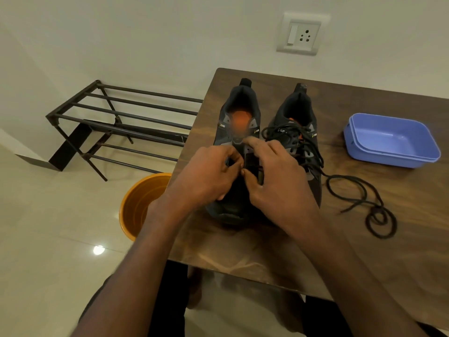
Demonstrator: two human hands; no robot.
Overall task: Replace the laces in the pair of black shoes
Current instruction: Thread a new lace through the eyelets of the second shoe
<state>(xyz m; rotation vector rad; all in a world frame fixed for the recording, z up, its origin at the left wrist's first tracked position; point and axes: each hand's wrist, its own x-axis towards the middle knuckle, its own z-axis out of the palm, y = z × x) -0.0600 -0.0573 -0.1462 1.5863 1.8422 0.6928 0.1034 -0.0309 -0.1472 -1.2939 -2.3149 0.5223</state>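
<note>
Both hands, left hand (pixel 211 171) and right hand (pixel 277 181), are curled over the eyelet rows of the unlaced black mesh shoe (pixel 239 132) on the brown wooden counter (pixel 243 251); whether anything is pinched cannot be told. An eyelet could be skipped, since the fingers hide them.

Blue plastic tub (pixel 391 142) on wooden table (pixel 401 251), orange bucket (pixel 138 205), metal rack (pixel 121 122), wall socket (pixel 302 35)

Small pale logos are being shown on both shoes' (pixel 239 122) collars, but no lettering is being read.
</note>
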